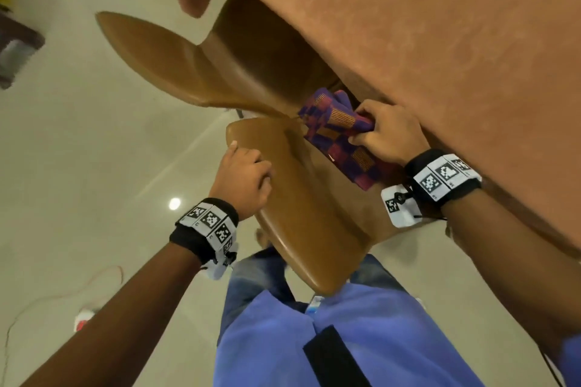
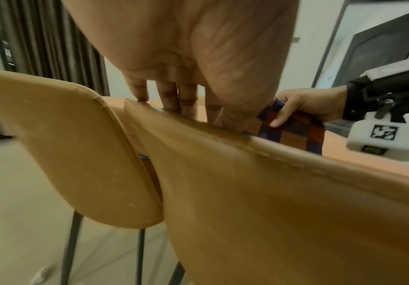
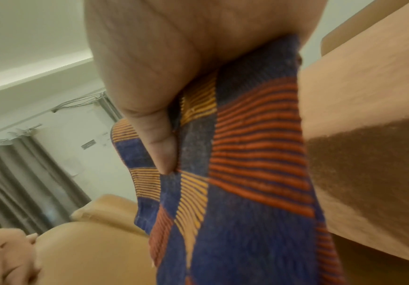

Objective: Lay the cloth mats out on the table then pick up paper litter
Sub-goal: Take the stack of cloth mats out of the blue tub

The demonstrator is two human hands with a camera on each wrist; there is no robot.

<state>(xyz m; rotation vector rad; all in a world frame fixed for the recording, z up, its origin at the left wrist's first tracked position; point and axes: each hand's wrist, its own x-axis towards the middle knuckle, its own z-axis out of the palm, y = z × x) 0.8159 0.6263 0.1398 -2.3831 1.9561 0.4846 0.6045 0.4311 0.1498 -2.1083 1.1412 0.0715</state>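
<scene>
Pale glossy floor (image 1: 78, 141) spread under a bench (image 1: 440, 41) draped in an orange-brown cover, with grey curtains (image 2: 52, 44) hanging at the far side of the room. Two tan chairs stood side by side at the bench edge: the near chair (image 1: 301, 214) right in front of the person, the second chair (image 1: 163, 56) beyond it. The left hand (image 1: 243, 181) gripped the top edge of the near chair's backrest, fingers curled over the rim and thumb on the near side. The right hand (image 1: 388, 135) was closed around the cloth mats (image 1: 339, 132), a bunched bundle woven in blue, orange and yellow checks, thumb pressed into the folds. That bundle hung between the near chair's backrest and the bench edge, its lower end trailing down toward the seat, not yet on the bench top. Both wrists wore black bands with printed square markers
</scene>
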